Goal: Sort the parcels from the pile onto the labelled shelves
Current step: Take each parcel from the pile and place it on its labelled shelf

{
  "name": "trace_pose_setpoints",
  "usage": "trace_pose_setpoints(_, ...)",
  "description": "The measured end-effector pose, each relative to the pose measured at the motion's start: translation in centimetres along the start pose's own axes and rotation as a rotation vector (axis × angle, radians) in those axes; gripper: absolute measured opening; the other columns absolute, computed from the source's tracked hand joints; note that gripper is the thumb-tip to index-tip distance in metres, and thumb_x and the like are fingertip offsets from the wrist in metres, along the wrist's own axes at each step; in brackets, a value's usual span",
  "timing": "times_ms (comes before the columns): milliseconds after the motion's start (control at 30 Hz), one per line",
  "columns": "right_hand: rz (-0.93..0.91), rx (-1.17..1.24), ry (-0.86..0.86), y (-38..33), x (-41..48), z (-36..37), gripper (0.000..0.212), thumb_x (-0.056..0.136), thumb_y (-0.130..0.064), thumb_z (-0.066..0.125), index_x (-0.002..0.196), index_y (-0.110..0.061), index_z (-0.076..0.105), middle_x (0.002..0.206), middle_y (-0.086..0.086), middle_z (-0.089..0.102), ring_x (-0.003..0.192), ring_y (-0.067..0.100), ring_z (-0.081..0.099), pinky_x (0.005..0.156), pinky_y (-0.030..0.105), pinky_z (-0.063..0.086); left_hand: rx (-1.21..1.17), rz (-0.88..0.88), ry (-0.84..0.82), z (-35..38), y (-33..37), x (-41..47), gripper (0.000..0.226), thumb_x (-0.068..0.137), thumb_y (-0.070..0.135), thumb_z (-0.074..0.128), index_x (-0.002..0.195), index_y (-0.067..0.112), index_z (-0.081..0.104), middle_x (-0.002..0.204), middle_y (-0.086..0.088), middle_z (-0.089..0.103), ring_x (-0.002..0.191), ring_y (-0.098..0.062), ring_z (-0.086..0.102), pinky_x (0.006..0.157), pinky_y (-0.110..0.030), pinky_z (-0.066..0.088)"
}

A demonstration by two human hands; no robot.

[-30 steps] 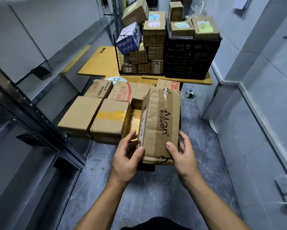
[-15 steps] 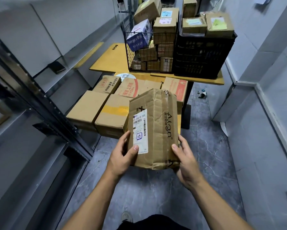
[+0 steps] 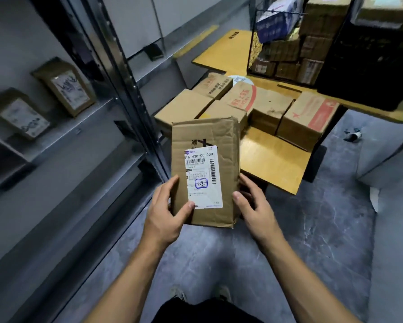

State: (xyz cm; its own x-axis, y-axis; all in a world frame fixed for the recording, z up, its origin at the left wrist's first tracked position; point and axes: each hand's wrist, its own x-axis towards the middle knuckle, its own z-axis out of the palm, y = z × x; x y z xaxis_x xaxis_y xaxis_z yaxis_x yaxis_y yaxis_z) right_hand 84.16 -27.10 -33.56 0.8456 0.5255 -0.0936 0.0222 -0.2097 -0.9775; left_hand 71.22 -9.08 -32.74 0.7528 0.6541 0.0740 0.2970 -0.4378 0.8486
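I hold a creased brown cardboard parcel (image 3: pixel 226 145) upright in front of me, its white shipping label facing up with a handwritten mark in a blue box. My left hand (image 3: pixel 165 210) grips its lower left edge, thumb on the label. My right hand (image 3: pixel 254 203) grips the lower right side, fingers behind it. Behind the parcel lies the pile of cardboard boxes (image 3: pixel 261 106) on a low yellow board (image 3: pixel 272 159). The grey metal shelves (image 3: pixel 62 136) stand on my left.
Two brown parcels (image 3: pixel 65 87) lean on the left shelf. A wire basket (image 3: pixel 279 50) and a black crate (image 3: pixel 368 64), both stacked with boxes, sit on a yellow table at the back right. Grey floor lies beneath me; a white wall closes the right side.
I have turned the parcel so its label faces me and drawn it closer. My view has swung left and down, bringing the shelf with its two parcels into sight.
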Motion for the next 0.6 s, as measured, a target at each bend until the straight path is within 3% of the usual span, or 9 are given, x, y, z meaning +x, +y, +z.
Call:
trace_pose_setpoints(67,-0.012,0.0,-0.086,-0.7,-0.4,1.9,0.069,0.08,-0.062,0.067,0.142,-0.051,0.039,0.143,-0.014,0.049,0.127,0.0,0.051,0.108,0.04,0.047,0.046,-0.017,0.056,-1.5,-0.7,-1.4,0.069,0.077,0.041,0.069,0.14,0.041,0.041,0.128,0.022,0.044,0.116,0.018,0.041,0.095,-0.008,0.035)
trace_pose_setpoints(200,-0.055,0.006,-0.238,-1.9,-1.5,6.2,0.067,0.087,-0.04,0.076,0.134,-0.063,0.034,0.134,-0.035,0.046,0.125,-0.011,0.047,0.109,0.035,0.045,0.073,-0.072,0.185,-5.0,-2.0,-4.8,0.072,0.078,0.043,0.068,0.143,0.036,0.041,0.134,0.015,0.044,0.119,0.013,0.041,0.098,-0.017,0.037)
trace_pose_setpoints(267,-0.085,0.023,-0.318,-2.6,-2.3,8.6,0.068,0.091,-0.025,0.074,0.133,-0.062,0.034,0.135,-0.032,0.048,0.126,-0.014,0.047,0.113,0.035,0.043,0.081,-0.098,0.255,-6.8,-2.8,-6.8,0.071,0.078,0.042,0.068,0.143,0.035,0.041,0.135,0.015,0.043,0.12,0.012,0.04,0.099,-0.017,0.037)
trace_pose_setpoints(333,-0.115,0.04,-0.389,-3.2,-3.4,11.2,0.068,0.092,-0.019,0.072,0.138,-0.054,0.036,0.142,-0.02,0.051,0.131,-0.006,0.048,0.116,0.038,0.04,0.09,-0.116,0.332,-8.9,-3.6,-9.0,0.07,0.079,0.039,0.07,0.144,0.03,0.042,0.134,0.014,0.042,0.119,0.014,0.04,0.1,-0.01,0.034)
trace_pose_setpoints(433,-0.155,0.058,-0.47,-4.1,-6.1,15.5,0.068,0.089,-0.023,0.072,0.144,-0.045,0.038,0.144,-0.015,0.054,0.133,0.001,0.05,0.114,0.044,0.041,0.148,-0.137,0.433,-12.5,-4.8,-12.9,0.069,0.083,0.027,0.075,0.144,0.024,0.043,0.133,0.012,0.041,0.117,0.009,0.039,0.098,0.001,0.025)
trace_pose_setpoints(600,-0.172,0.089,-0.564,-6.2,-13.7,22.9,0.069,0.08,-0.032,0.078,0.133,-0.056,0.04,0.124,-0.031,0.061,0.123,-0.003,0.057,0.108,0.041,0.047,0.207,-0.194,0.551,-19.5,-7.1,-21.0,0.069,0.084,0.027,0.074,0.145,0.023,0.042,0.135,0.009,0.042,0.118,0.005,0.039,0.098,-0.003,0.026)
